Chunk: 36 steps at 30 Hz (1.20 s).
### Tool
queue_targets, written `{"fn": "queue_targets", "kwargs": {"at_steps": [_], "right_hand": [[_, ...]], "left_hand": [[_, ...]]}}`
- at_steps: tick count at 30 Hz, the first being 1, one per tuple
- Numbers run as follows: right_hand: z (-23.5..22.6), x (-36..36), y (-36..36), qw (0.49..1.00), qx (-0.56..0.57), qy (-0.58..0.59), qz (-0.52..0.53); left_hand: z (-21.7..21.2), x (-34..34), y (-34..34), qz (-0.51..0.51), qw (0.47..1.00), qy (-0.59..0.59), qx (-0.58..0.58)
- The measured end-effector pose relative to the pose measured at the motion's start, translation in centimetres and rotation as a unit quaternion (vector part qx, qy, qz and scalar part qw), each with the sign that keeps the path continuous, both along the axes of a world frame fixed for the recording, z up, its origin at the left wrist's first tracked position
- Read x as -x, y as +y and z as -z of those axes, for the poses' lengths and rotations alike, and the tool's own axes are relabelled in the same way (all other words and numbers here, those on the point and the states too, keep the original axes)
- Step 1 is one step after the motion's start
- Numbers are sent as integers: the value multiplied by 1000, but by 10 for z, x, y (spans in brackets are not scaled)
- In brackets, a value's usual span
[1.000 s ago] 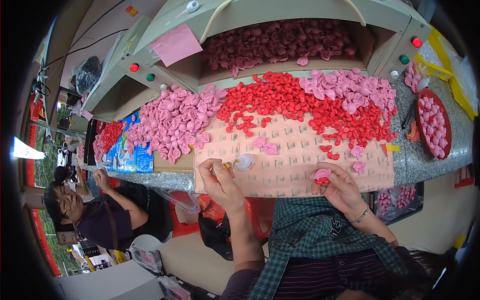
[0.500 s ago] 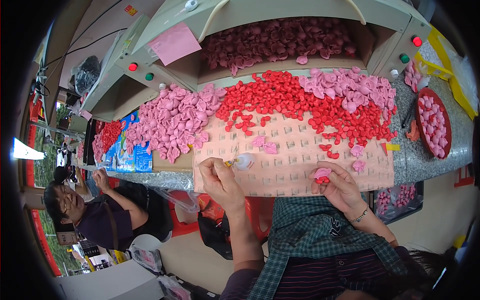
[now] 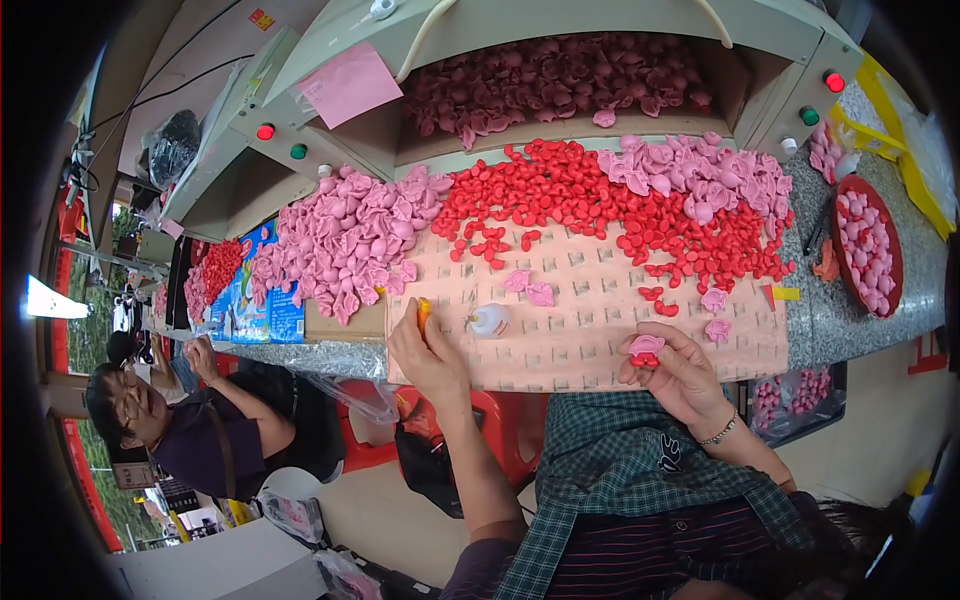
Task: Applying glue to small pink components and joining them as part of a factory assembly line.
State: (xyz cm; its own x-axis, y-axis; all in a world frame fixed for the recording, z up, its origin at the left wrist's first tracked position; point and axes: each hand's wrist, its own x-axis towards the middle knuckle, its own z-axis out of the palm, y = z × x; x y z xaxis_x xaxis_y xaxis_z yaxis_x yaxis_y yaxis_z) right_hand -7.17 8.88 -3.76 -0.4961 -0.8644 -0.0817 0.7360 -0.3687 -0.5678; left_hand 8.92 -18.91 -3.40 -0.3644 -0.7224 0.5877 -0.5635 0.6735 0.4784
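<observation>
My left hand (image 3: 428, 350) pinches a small yellow piece (image 3: 424, 312), perhaps a cap, over the left part of the pale pink mat (image 3: 570, 350). Just right of it a small white squeeze bottle (image 3: 488, 320) lies on the mat, its nozzle toward that hand. Between the fingers of my right hand (image 3: 685, 375), a pink ruffled petal-like piece (image 3: 646, 345) is held with red at its lower side. Two loose pink pieces (image 3: 540, 294) lie beyond the bottle. Beyond my right hand are another pink piece (image 3: 717, 330) and a few red bean-shaped pieces (image 3: 664, 308).
Heaps of pink pieces (image 3: 350, 240) and red pieces (image 3: 560, 190) line the mat's far side. Behind them stands a grey machine (image 3: 600, 20), its opening full of pink pieces. A red bowl (image 3: 848, 190) is at right. A co-worker (image 3: 215, 430) sits at left.
My left hand has moved left, away from the bottle's nozzle, taking the yellow piece with it. The right hand has stayed nearly in place with its pink piece.
</observation>
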Motion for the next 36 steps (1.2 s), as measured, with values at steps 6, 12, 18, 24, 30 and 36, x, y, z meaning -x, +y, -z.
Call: {"fn": "queue_targets", "kwargs": {"at_steps": [6, 12, 18, 24, 30, 36], "right_hand": [[1, -1, 0, 1000, -1, -4, 12], [0, 0, -2, 999, 3, -24, 29], [1, 2, 2, 998, 15, -51, 18], [2, -2, 12, 997, 16, -65, 45], [-13, -3, 22, 998, 11, -52, 46], [-41, 29, 35, 987, 42, 34, 151]], "left_hand": [[-2, -1, 3, -9, 996, -71, 54], [2, -3, 30, -29, 995, 67, 73], [0, 22, 65, 63, 989, 127, -38], [-3, 37, 68, 63, 983, 115, -131], [3, 35, 82, 134, 945, 175, -242], [-14, 51, 155, 331, 851, 169, -371]]}}
